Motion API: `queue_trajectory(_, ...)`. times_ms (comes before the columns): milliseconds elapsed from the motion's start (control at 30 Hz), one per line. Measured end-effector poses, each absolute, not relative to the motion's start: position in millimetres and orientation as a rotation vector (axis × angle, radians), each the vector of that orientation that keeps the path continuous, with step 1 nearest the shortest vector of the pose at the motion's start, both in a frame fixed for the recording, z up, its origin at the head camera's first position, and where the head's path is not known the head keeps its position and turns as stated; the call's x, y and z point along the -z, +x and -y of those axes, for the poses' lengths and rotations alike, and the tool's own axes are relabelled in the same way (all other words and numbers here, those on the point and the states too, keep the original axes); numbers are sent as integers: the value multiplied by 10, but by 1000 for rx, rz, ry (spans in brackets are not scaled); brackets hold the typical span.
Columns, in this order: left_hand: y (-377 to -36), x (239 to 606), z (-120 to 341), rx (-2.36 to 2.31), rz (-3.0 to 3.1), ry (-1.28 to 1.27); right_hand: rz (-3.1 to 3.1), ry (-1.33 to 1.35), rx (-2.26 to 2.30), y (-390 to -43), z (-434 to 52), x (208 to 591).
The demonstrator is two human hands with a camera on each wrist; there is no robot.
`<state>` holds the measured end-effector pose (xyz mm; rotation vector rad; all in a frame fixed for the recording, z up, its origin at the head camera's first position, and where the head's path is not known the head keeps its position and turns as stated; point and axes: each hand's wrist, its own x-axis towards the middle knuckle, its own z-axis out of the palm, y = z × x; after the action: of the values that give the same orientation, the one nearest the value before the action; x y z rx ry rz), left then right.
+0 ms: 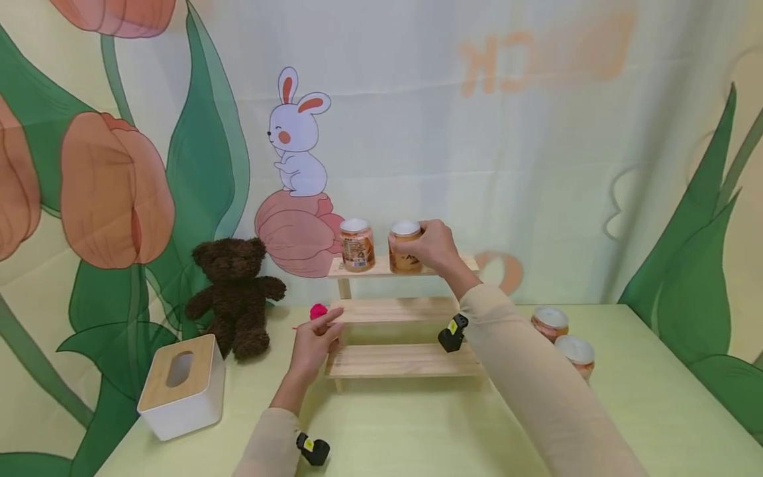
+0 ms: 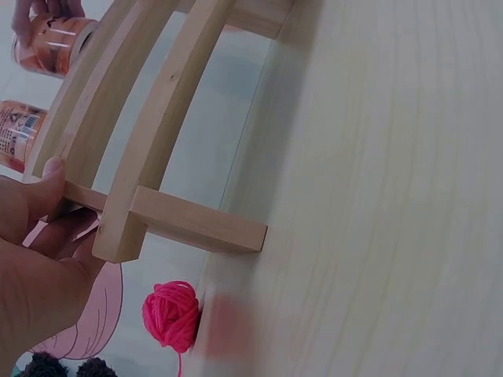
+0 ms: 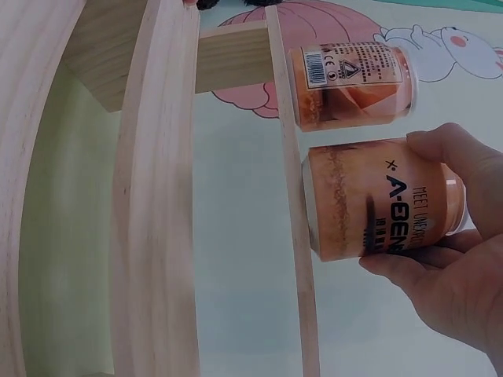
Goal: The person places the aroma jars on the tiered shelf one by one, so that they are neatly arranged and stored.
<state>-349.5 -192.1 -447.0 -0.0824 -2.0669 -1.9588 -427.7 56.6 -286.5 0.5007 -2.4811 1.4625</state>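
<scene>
My right hand (image 1: 436, 244) grips an orange-brown can (image 1: 405, 264) with a white top, thumb on one side and fingers on the other. The can stands upright at the top board of a three-tier wooden shelf (image 1: 405, 361). To its left on that board is a similar can (image 1: 357, 250), a small gap between them. My left hand (image 1: 311, 346) holds the shelf's left side at the middle tier. In the left wrist view its thumb lies over the wood, with fingers curled beneath. The right wrist view shows black lettering on the gripped can (image 3: 354, 200).
Two more cans, one (image 1: 550, 321) behind the other (image 1: 577, 351), stand right of the shelf, partly behind my right sleeve. A pink yarn ball (image 2: 171, 316) lies beside the shelf's left end. Farther left are a brown teddy bear (image 1: 235, 291) and a tissue box (image 1: 185, 391).
</scene>
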Motion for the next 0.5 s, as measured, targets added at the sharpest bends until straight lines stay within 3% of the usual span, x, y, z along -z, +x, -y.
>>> queue_trajectory(500,-3503,4474,1936,1945,2062,-42,2504,476,-1464,-4429,-476,2859)
